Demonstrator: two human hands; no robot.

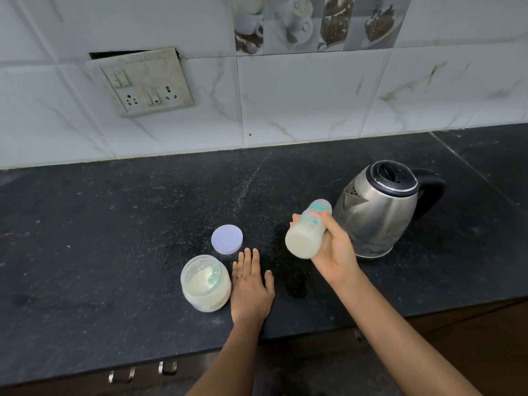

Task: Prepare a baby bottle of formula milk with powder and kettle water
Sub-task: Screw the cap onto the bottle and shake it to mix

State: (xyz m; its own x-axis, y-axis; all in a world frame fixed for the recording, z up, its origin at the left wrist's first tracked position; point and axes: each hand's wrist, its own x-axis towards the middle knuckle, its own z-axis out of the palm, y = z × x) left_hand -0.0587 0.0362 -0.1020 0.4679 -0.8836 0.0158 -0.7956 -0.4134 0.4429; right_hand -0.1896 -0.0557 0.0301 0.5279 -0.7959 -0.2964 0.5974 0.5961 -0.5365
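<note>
The right hand (333, 252) is wrapped around the tilted, milk-filled baby bottle (307, 230), held above the tabletop (114, 224) at the kettle's (380, 207) nine o'clock, while the left hand (250, 284) lies flat and empty at the open powder jar's (205, 282) three o'clock.

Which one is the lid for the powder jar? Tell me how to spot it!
Look at the black counter, then find the shiny kettle on the right. Go left past the bottle in the right hand to the open powder jar beside the flat left hand. The lid lies just behind the jar: a flat, pale purple disc, the only flat round thing there.
</note>
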